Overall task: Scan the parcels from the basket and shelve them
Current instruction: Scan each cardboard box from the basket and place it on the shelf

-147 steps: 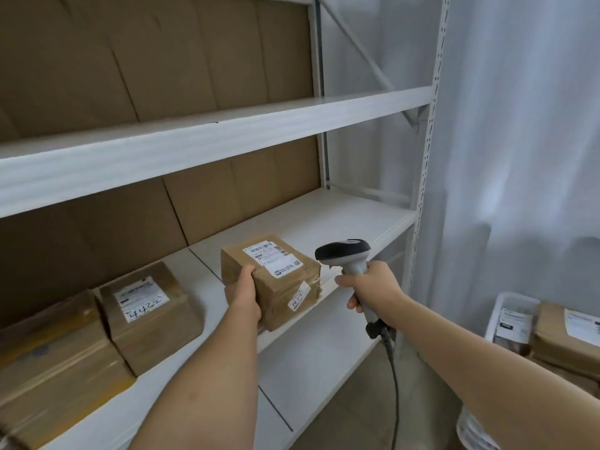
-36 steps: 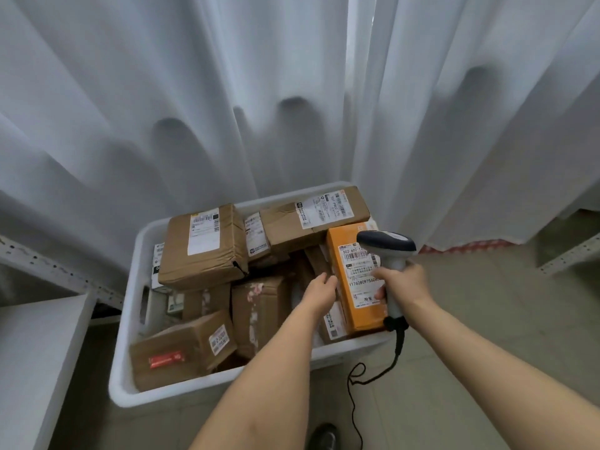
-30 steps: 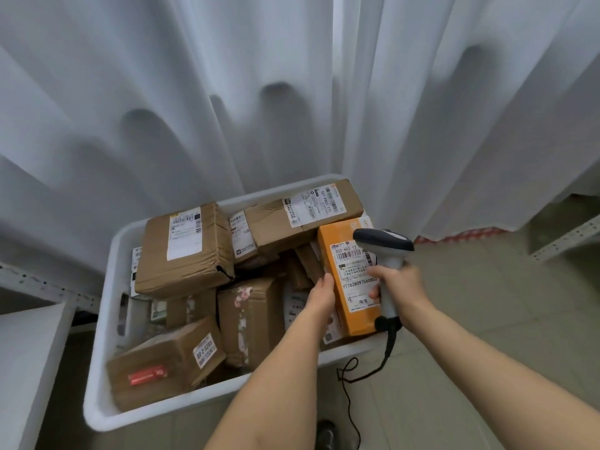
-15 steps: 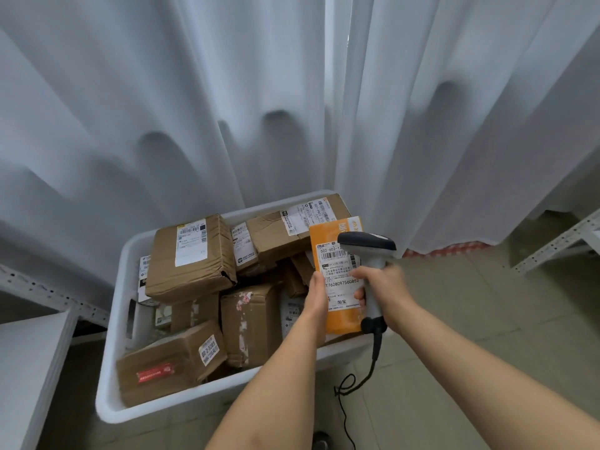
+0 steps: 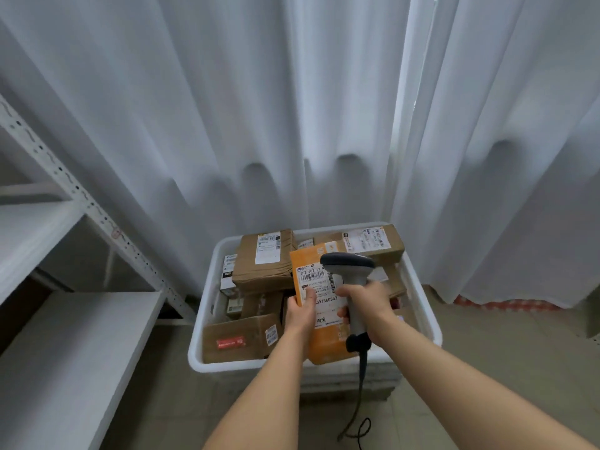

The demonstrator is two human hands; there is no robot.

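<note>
white curtains hang behind the basket (image 5: pixel 207 306) of parcels. left hand (image 5: pixel 300 315) grips the orange parcel (image 5: pixel 324 339) upright above it, long axis vertical, label facing up. right hand (image 5: pixel 367 303) clasps the scanner (image 5: pixel 349 271), touching the label's right edge; shelf (image 5: pixel 65 352) lies left.

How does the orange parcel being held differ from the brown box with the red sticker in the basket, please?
The orange parcel is bright orange, flat and slim; the brown box is plain cardboard and blockier. The orange parcel is lifted upright in the left hand, facing the scanner; the brown box lies in the basket, untouched. Its label is large, the box's small. Both carry white printed labels.
</note>
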